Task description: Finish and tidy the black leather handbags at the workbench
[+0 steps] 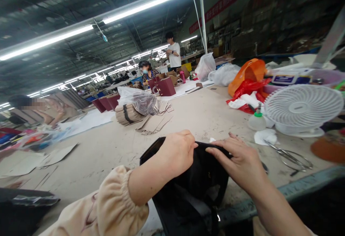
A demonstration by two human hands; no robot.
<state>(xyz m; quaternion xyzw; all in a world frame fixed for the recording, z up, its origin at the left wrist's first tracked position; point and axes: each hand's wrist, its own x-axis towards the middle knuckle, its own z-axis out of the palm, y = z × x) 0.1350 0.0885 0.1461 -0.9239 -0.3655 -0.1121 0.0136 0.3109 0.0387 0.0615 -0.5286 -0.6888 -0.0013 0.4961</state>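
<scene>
A black bag (198,189) stands at the near edge of the worktable (107,146), right in front of me. My left hand (178,151) is closed in a fist on the bag's top rim. My right hand (239,160) pinches the same rim from the right, thumb toward the left hand and fingers curled over the edge. A cream sleeve covers my left forearm. The bag's lower part drops below the table edge.
Scissors (292,157) lie right of my hands beside a white fan (303,108), a small bottle (257,120) and red and orange bags (248,81). Stacked cardboard pieces (142,115) and maroon bags (165,86) sit farther back. Other people work at the far end.
</scene>
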